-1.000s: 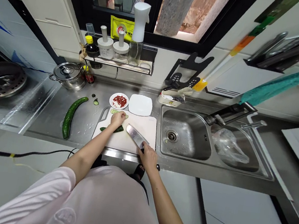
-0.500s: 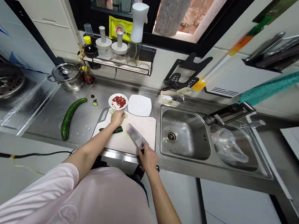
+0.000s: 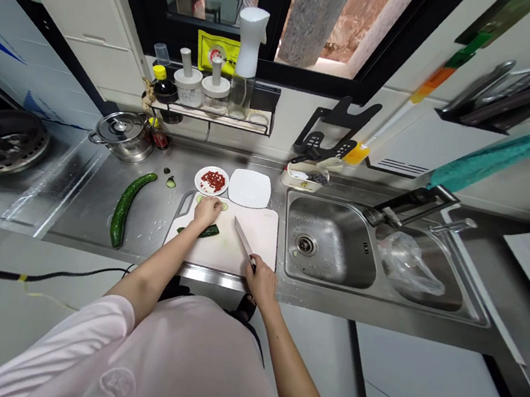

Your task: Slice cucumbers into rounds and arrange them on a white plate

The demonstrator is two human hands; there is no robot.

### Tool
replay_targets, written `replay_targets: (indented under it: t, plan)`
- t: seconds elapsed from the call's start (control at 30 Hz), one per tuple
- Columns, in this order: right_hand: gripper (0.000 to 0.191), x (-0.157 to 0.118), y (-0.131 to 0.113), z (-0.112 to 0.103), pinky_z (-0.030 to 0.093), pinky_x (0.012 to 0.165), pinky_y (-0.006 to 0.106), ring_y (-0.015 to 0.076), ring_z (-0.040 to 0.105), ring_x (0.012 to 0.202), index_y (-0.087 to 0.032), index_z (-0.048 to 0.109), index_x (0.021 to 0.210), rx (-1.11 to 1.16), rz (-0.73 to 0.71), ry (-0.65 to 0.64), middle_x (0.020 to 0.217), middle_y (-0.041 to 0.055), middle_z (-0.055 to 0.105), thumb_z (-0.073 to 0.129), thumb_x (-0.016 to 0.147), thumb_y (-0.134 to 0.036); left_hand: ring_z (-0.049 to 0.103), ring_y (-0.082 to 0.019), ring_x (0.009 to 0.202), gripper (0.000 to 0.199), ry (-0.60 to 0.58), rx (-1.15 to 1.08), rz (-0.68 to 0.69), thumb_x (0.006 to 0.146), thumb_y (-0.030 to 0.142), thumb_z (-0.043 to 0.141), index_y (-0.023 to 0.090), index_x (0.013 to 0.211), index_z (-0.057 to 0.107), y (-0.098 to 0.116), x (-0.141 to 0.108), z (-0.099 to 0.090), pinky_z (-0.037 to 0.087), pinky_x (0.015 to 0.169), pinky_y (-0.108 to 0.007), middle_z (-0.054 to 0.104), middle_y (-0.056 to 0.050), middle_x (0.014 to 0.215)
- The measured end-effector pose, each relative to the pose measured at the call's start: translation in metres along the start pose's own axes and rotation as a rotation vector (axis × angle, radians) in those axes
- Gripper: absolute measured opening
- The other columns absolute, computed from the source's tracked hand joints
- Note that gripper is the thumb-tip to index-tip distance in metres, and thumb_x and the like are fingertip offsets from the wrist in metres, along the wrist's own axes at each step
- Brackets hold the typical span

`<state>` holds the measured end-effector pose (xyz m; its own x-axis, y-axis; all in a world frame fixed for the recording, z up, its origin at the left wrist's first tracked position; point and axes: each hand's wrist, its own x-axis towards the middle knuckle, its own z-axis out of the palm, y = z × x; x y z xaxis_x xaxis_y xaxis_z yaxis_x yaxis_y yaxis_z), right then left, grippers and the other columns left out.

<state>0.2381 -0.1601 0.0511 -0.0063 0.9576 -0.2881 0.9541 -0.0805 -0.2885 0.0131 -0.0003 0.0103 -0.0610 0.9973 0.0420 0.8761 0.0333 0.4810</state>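
Observation:
My right hand (image 3: pixel 262 278) is closed round the handle of a knife (image 3: pixel 244 238), its blade angled up and left over the right part of the white cutting board (image 3: pixel 260 231). My left hand (image 3: pixel 207 211) is at the board's upper left, over pale green cucumber slices (image 3: pixel 223 206), with its fingers curled together; what they hold is too small to make out. Dark green cucumber pieces (image 3: pixel 210 231) lie below that hand, partly behind the forearm. Behind the board stand a plate of chopped red pieces (image 3: pixel 198 179) and a white square plate (image 3: pixel 249 188).
A whole cucumber (image 3: pixel 126 205) lies left of the board, near small scraps (image 3: pixel 170 182). A lidded pot (image 3: pixel 125 137) stands behind it. To the right is a double sink (image 3: pixel 332 241) with a plastic bag (image 3: pixel 408 263). A bottle rack (image 3: pixel 217 117) hangs behind.
The knife has turned so that its blade looks narrower and its tip has shifted slightly right. My left hand stays over the slices. The whole view has shifted a little.

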Motion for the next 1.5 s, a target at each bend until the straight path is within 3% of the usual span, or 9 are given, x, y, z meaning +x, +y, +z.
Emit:
replay_targets:
  t: [0.2, 0.37, 0.6, 0.83, 1.0, 1.27, 1.5]
  plan:
    - [0.035, 0.006, 0.002, 0.003, 0.033, 0.066, 0.025, 0.0192, 0.063, 0.083, -0.022, 0.054, 0.118, -0.02, 0.068, -0.034, 0.09, 0.0071, 0.069, 0.028, 0.097, -0.035, 0.057, -0.02, 0.093, 0.025, -0.057, -0.074, 0.042, 0.083, 0.04, 0.054, 0.022, 0.095, 0.067, -0.007, -0.036, -0.021, 0.044, 0.084, -0.03, 0.064, -0.005, 0.097]
    - [0.033, 0.013, 0.003, 0.002, 0.032, 0.066, 0.025, 0.0194, 0.062, 0.081, -0.021, 0.056, 0.108, -0.029, 0.078, -0.047, 0.088, 0.0076, 0.068, 0.028, 0.097, -0.034, 0.053, -0.023, 0.105, 0.044, -0.172, -0.052, 0.094, 0.074, 0.049, 0.064, 0.025, 0.111, 0.061, -0.016, -0.064, -0.036, 0.041, 0.091, -0.034, 0.06, -0.005, 0.109]
    - [0.035, 0.02, 0.004, -0.001, 0.034, 0.067, 0.026, 0.0197, 0.062, 0.083, -0.02, 0.055, 0.113, -0.049, 0.098, -0.083, 0.091, 0.009, 0.067, 0.028, 0.096, -0.035, 0.051, -0.025, 0.109, 0.051, -0.276, 0.04, 0.076, 0.069, 0.032, 0.067, 0.028, 0.119, 0.056, -0.023, -0.081, -0.037, 0.039, 0.09, -0.036, 0.058, -0.005, 0.114]
    - [0.035, 0.023, 0.002, 0.001, 0.036, 0.069, 0.026, 0.0202, 0.062, 0.085, -0.02, 0.055, 0.112, -0.059, 0.103, -0.092, 0.091, 0.0089, 0.067, 0.029, 0.096, -0.036, 0.054, -0.023, 0.106, 0.044, -0.259, 0.013, 0.069, 0.07, 0.023, 0.063, 0.027, 0.114, 0.06, -0.025, -0.085, -0.035, 0.039, 0.091, -0.033, 0.062, -0.004, 0.108]
    - [0.035, 0.024, 0.004, 0.006, 0.036, 0.068, 0.027, 0.0207, 0.062, 0.082, -0.02, 0.056, 0.108, -0.079, 0.09, -0.082, 0.089, 0.0088, 0.067, 0.028, 0.096, -0.035, 0.058, -0.021, 0.098, 0.046, -0.146, -0.104, -0.046, 0.069, 0.029, 0.066, 0.026, 0.115, 0.06, -0.034, -0.077, -0.037, 0.043, 0.086, -0.029, 0.064, -0.004, 0.107]
    - [0.036, 0.023, 0.003, 0.008, 0.037, 0.069, 0.027, 0.0213, 0.063, 0.082, -0.019, 0.056, 0.109, -0.092, 0.06, -0.097, 0.089, 0.01, 0.067, 0.026, 0.096, -0.034, 0.057, -0.023, 0.101, 0.047, 0.274, -0.113, -0.56, 0.073, 0.04, 0.065, 0.029, 0.118, 0.055, -0.065, -0.052, -0.047, 0.043, 0.084, -0.033, 0.062, -0.005, 0.112]
    - [0.037, 0.021, 0.0, 0.005, 0.037, 0.07, 0.028, 0.021, 0.062, 0.084, -0.019, 0.055, 0.111, -0.103, 0.066, -0.113, 0.091, 0.0108, 0.067, 0.025, 0.096, -0.034, 0.056, -0.026, 0.105, 0.047, 0.278, -0.072, -0.71, 0.073, 0.042, 0.065, 0.029, 0.117, 0.056, -0.087, -0.05, -0.049, 0.044, 0.085, -0.037, 0.061, -0.007, 0.115]
